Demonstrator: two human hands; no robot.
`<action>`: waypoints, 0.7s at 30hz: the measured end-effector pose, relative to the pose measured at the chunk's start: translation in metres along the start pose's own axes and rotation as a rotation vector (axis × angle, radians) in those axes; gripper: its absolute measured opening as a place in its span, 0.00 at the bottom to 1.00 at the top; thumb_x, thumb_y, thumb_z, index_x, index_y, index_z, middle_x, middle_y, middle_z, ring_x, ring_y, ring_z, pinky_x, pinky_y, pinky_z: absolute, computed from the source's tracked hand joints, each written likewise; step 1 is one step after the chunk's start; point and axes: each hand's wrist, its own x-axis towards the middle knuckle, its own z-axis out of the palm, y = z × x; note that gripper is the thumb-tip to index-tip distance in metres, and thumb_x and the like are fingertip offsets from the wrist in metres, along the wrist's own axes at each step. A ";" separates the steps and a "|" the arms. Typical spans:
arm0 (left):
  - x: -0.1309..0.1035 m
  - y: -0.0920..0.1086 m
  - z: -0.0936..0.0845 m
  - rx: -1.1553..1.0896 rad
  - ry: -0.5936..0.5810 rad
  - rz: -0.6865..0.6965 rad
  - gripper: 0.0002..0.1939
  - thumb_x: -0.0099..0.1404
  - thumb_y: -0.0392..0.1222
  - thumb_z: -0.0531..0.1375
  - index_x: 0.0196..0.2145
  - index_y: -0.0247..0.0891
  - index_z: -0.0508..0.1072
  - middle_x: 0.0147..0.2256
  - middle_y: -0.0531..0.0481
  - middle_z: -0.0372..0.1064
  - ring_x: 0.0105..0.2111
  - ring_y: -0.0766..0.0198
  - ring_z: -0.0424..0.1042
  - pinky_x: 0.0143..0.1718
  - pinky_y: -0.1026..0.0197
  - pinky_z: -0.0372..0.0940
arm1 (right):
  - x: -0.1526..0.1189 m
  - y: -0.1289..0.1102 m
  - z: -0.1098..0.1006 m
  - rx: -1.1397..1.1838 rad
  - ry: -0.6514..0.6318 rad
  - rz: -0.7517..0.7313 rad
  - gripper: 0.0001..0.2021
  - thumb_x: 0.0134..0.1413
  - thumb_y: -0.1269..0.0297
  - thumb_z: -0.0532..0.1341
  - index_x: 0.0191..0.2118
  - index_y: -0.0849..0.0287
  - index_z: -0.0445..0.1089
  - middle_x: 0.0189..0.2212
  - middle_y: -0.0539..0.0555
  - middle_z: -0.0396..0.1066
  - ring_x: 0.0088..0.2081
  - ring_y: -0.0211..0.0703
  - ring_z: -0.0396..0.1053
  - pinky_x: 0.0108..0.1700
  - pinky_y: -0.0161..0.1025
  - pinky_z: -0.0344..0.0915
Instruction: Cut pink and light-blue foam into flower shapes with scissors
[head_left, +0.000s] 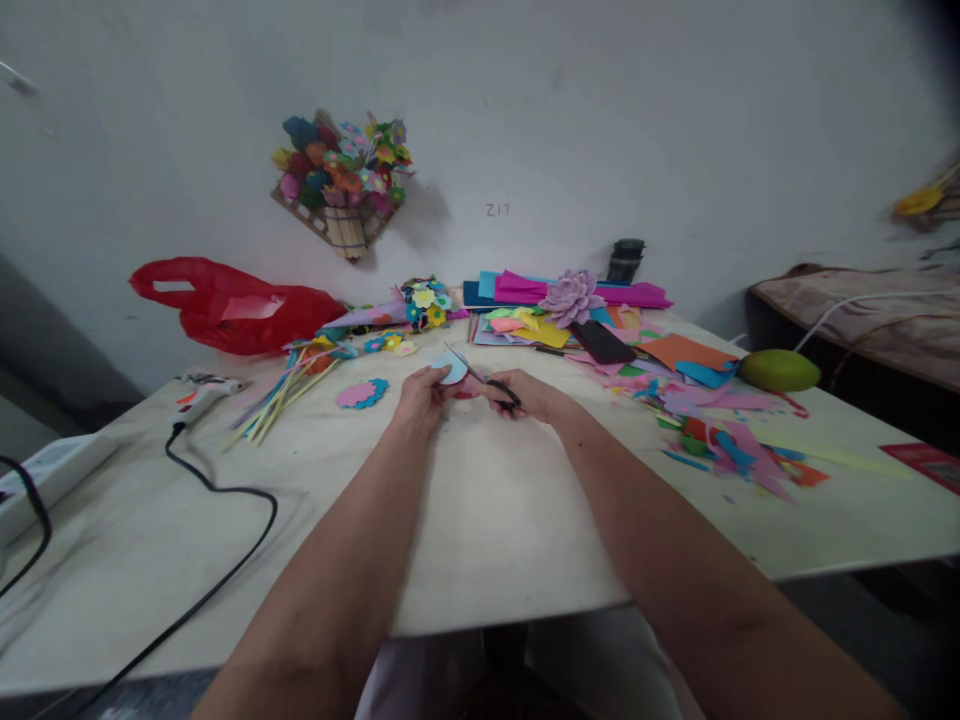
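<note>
Between the fingers of my left hand (423, 393) is a light blue piece of craft foam or paper (449, 368) with a rounded edge. My right hand (527, 394) grips a pair of scissors (505, 391) by the dark handles. The scissor blades point up and left, close against the blue piece; whether they are cutting into it I cannot tell. A small pink piece (469, 386) shows just under the blades, between my hands. To the left of my hands lie scalloped pink and blue discs (363, 394), overlapping on the table.
A corded glue gun (206, 398) lies left, its cable crossing the table. Behind it sits a red plastic bag (240, 305). Colored scraps (739, 450) spread at right, near a phone (602, 342) and a green fruit (780, 370). Foam sheets (517, 288) and a purple flower (571, 297) are at the back.
</note>
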 end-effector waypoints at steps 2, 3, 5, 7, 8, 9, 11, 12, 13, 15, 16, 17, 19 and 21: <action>0.000 0.000 0.000 -0.003 -0.002 0.000 0.07 0.52 0.23 0.60 0.23 0.32 0.69 0.23 0.48 0.71 0.22 0.64 0.72 0.25 0.64 0.71 | -0.001 0.000 0.000 0.003 -0.004 0.001 0.13 0.57 0.55 0.60 0.30 0.61 0.66 0.16 0.45 0.62 0.14 0.28 0.56 0.13 0.26 0.44; 0.000 0.000 0.000 -0.004 -0.003 -0.001 0.07 0.52 0.23 0.60 0.23 0.32 0.69 0.23 0.48 0.71 0.22 0.65 0.72 0.26 0.64 0.71 | -0.001 0.000 -0.001 0.006 -0.008 0.000 0.13 0.57 0.55 0.60 0.30 0.61 0.66 0.16 0.45 0.62 0.14 0.28 0.56 0.13 0.26 0.44; 0.001 0.000 -0.001 -0.004 -0.007 -0.006 0.07 0.52 0.24 0.61 0.23 0.32 0.69 0.23 0.48 0.71 0.22 0.64 0.72 0.26 0.63 0.71 | -0.001 0.000 -0.002 0.015 -0.019 -0.005 0.13 0.57 0.55 0.60 0.31 0.61 0.67 0.16 0.45 0.62 0.14 0.28 0.56 0.13 0.26 0.44; 0.002 0.000 -0.002 -0.005 -0.011 -0.011 0.07 0.52 0.24 0.61 0.23 0.32 0.69 0.23 0.48 0.71 0.23 0.64 0.72 0.27 0.63 0.72 | -0.001 0.000 -0.002 0.023 -0.027 -0.008 0.13 0.56 0.55 0.60 0.32 0.61 0.68 0.17 0.45 0.62 0.14 0.28 0.56 0.13 0.27 0.43; 0.003 0.000 -0.002 -0.005 -0.013 -0.012 0.07 0.51 0.24 0.61 0.23 0.32 0.69 0.23 0.48 0.71 0.23 0.64 0.73 0.27 0.63 0.72 | -0.001 0.000 -0.003 0.024 -0.029 -0.005 0.13 0.56 0.55 0.60 0.33 0.61 0.68 0.17 0.45 0.62 0.14 0.28 0.56 0.13 0.27 0.43; 0.004 0.000 -0.003 -0.003 -0.016 -0.013 0.07 0.51 0.24 0.61 0.23 0.32 0.69 0.23 0.48 0.72 0.23 0.64 0.73 0.27 0.63 0.71 | -0.001 0.000 -0.003 0.024 -0.028 -0.003 0.13 0.56 0.55 0.60 0.33 0.61 0.68 0.17 0.46 0.62 0.14 0.28 0.56 0.13 0.27 0.43; 0.004 0.000 -0.003 0.002 -0.020 -0.011 0.06 0.51 0.24 0.61 0.23 0.32 0.69 0.23 0.48 0.71 0.23 0.64 0.73 0.26 0.63 0.71 | -0.001 0.000 -0.003 0.023 -0.024 0.001 0.13 0.57 0.55 0.60 0.32 0.62 0.68 0.17 0.46 0.62 0.14 0.28 0.56 0.13 0.26 0.43; 0.004 0.000 -0.003 0.003 -0.020 -0.009 0.06 0.51 0.24 0.61 0.23 0.32 0.69 0.23 0.48 0.71 0.22 0.64 0.73 0.26 0.63 0.71 | -0.001 0.000 -0.003 0.022 -0.022 0.003 0.12 0.57 0.56 0.60 0.32 0.62 0.68 0.17 0.46 0.62 0.14 0.28 0.56 0.13 0.26 0.43; 0.004 0.000 -0.003 0.002 -0.019 -0.005 0.07 0.51 0.24 0.61 0.23 0.32 0.69 0.23 0.48 0.71 0.22 0.64 0.72 0.26 0.63 0.71 | -0.002 -0.001 -0.002 0.021 -0.022 0.003 0.12 0.57 0.56 0.60 0.32 0.62 0.68 0.16 0.45 0.62 0.14 0.28 0.56 0.13 0.26 0.43; 0.003 0.000 -0.002 0.001 -0.011 -0.004 0.07 0.51 0.24 0.61 0.23 0.33 0.68 0.23 0.48 0.71 0.22 0.64 0.73 0.25 0.64 0.71 | -0.002 -0.001 -0.001 0.021 -0.021 0.004 0.12 0.58 0.57 0.59 0.32 0.62 0.68 0.16 0.45 0.62 0.14 0.28 0.55 0.13 0.27 0.44; 0.003 0.000 -0.001 0.000 -0.003 -0.003 0.07 0.51 0.24 0.61 0.23 0.33 0.68 0.23 0.48 0.71 0.22 0.64 0.73 0.25 0.63 0.71 | -0.002 -0.002 0.000 0.024 -0.017 0.009 0.12 0.58 0.57 0.59 0.31 0.62 0.67 0.16 0.45 0.62 0.14 0.28 0.55 0.13 0.27 0.43; 0.002 0.000 0.000 -0.002 0.010 -0.003 0.07 0.51 0.24 0.61 0.23 0.33 0.68 0.23 0.48 0.71 0.22 0.63 0.73 0.25 0.63 0.71 | -0.002 -0.002 0.000 0.030 -0.011 0.015 0.12 0.58 0.58 0.59 0.31 0.61 0.67 0.16 0.45 0.62 0.14 0.28 0.55 0.13 0.26 0.43; 0.001 -0.001 0.002 -0.007 0.044 -0.003 0.07 0.51 0.24 0.60 0.24 0.33 0.69 0.23 0.48 0.71 0.22 0.63 0.73 0.25 0.63 0.71 | -0.002 -0.002 0.002 0.046 0.004 0.020 0.11 0.58 0.59 0.59 0.29 0.61 0.66 0.16 0.45 0.61 0.14 0.27 0.56 0.12 0.26 0.43; 0.001 -0.001 0.004 -0.016 0.075 -0.002 0.07 0.50 0.25 0.61 0.25 0.33 0.70 0.23 0.49 0.71 0.22 0.63 0.73 0.25 0.64 0.70 | -0.002 -0.002 0.004 0.061 0.015 0.009 0.12 0.58 0.59 0.59 0.29 0.61 0.65 0.16 0.45 0.62 0.14 0.27 0.56 0.12 0.26 0.44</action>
